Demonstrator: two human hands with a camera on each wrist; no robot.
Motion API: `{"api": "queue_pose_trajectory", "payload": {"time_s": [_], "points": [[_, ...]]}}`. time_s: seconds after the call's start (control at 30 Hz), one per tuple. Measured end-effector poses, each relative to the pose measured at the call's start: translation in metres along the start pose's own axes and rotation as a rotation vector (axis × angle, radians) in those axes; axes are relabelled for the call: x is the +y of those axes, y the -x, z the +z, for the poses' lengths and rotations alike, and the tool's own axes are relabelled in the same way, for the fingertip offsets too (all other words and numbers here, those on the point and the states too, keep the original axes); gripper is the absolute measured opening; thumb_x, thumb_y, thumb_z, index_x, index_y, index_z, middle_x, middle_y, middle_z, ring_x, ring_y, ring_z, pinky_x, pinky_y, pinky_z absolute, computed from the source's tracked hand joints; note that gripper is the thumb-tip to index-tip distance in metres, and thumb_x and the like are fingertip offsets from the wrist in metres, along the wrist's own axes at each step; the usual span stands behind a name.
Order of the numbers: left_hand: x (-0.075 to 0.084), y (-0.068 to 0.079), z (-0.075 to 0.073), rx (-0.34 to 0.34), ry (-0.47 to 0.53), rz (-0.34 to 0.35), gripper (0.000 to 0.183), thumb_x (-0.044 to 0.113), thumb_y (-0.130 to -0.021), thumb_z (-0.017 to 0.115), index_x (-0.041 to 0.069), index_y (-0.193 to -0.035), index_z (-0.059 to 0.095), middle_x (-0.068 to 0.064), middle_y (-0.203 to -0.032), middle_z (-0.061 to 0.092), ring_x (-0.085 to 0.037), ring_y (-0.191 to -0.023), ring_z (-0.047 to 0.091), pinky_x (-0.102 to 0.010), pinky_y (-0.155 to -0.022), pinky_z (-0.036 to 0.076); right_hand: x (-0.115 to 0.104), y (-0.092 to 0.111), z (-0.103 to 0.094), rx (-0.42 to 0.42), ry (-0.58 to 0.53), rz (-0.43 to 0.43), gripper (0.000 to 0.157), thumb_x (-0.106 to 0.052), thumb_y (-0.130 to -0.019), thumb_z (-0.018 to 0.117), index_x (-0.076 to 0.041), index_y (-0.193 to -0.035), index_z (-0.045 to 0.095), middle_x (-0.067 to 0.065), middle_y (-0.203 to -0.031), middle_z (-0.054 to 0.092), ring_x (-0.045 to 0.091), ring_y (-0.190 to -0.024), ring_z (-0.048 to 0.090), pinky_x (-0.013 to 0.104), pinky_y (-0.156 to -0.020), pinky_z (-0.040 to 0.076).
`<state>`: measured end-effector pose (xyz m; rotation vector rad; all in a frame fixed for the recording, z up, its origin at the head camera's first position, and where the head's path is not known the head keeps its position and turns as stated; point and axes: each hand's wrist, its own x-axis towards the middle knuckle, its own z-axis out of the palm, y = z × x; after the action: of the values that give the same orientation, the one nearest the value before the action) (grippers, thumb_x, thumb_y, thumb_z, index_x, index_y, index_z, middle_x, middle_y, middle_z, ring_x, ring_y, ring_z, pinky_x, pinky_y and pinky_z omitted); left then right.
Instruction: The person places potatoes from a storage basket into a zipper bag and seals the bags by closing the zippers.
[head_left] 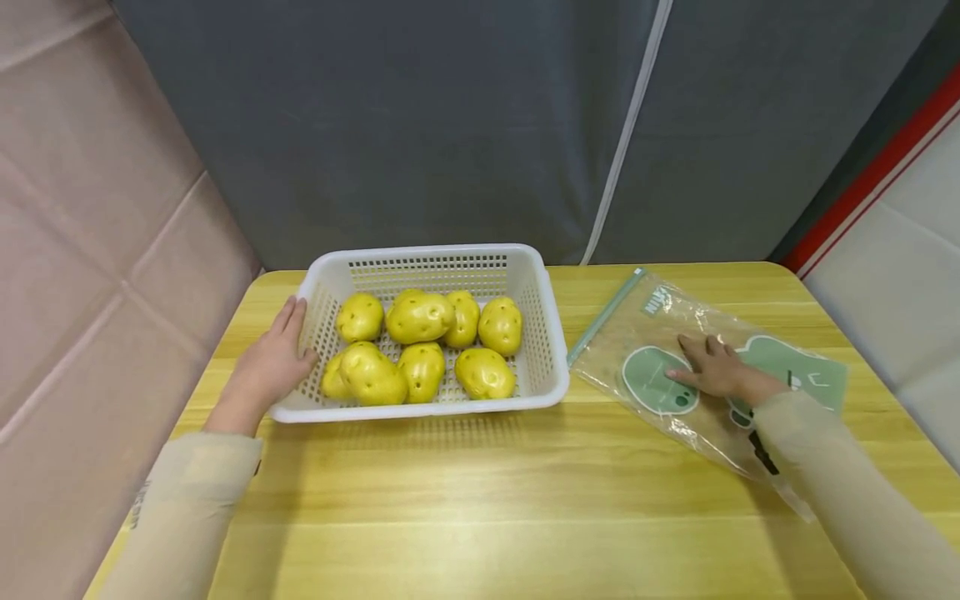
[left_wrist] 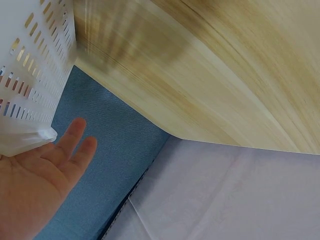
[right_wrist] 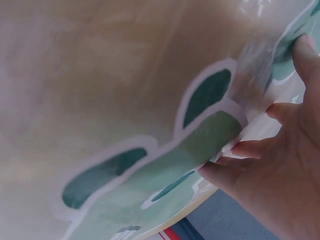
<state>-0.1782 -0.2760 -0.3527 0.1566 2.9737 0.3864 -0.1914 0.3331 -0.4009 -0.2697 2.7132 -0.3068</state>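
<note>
Here we are at the wooden table point(head_left: 465, 500), and we see a white basket point(head_left: 557, 367) on its left-hand part, near the far edge. Inside it we spot the yellow potatoes point(head_left: 375, 375), some lying against or over one another on the slotted bottom. Out at the basket's left end, we have the left hand point(head_left: 273, 362), fingers extended and touching the rim; from the left wrist, two fingers reach out past the corner, and we cannot see the others clearly.

Over on the right, look, a clear zip bag point(head_left: 705, 417) lies flat and slanted, green cartoon shapes printed across it. Its green zip strip point(head_left: 609, 312) faces the basket, the lower end just beside the rim; we cannot tell whether they touch. On top we find the right hand point(head_left: 712, 367), fingers spread over the bag, resting on the plastic beside a green oval. Pale sleeves point(head_left: 187, 492) cover both arms. Behind it all we have a dark grey curtain point(head_left: 420, 133), and a pink padded wall point(head_left: 90, 250) on our left.
</note>
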Motion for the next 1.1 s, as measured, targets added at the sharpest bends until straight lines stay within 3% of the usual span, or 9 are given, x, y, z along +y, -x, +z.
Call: {"api": "queue_pose_trajectory", "payload": {"time_s": [0.6, 0.93, 1.1], "points": [[0.002, 0.001, -0.003, 0.004, 0.003, 0.005, 0.080, 0.023, -0.093, 0.047, -0.003, -0.151, -0.001, -0.027, -0.158, -0.001, -0.058, -0.126, 0.036, -0.066, -0.092, 0.042, 0.003, -0.002, -0.006, -0.034, -0.004, -0.008, 0.095, -0.058, -0.089, 0.053, 0.012, -0.145, 0.019, 0.053, -0.138, 0.011, 0.074, -0.124, 0.013, 0.081, -0.098, 0.021], [0.002, 0.001, -0.003, -0.007, -0.003, 0.000, 0.081, 0.025, -0.094, 0.048, -0.002, -0.151, -0.002, -0.027, -0.158, -0.002, -0.058, -0.124, 0.039, -0.064, -0.090, 0.044, 0.008, -0.006, -0.009, -0.022, -0.052, -0.100, 0.090, -0.045, -0.084, 0.066, 0.011, -0.143, 0.025, 0.053, -0.139, 0.011, 0.071, -0.127, 0.010, 0.081, -0.099, 0.014], [0.003, 0.001, -0.002, 0.002, -0.001, 0.000, 0.080, 0.024, -0.094, 0.047, -0.002, -0.152, -0.002, -0.027, -0.158, 0.000, -0.057, -0.126, 0.037, -0.065, -0.093, 0.042, 0.006, -0.009, -0.009, 0.001, -0.068, -0.190, 0.083, -0.033, -0.082, 0.071, 0.013, -0.139, 0.032, 0.052, -0.138, 0.015, 0.068, -0.126, 0.015, 0.078, -0.100, 0.017]]}}
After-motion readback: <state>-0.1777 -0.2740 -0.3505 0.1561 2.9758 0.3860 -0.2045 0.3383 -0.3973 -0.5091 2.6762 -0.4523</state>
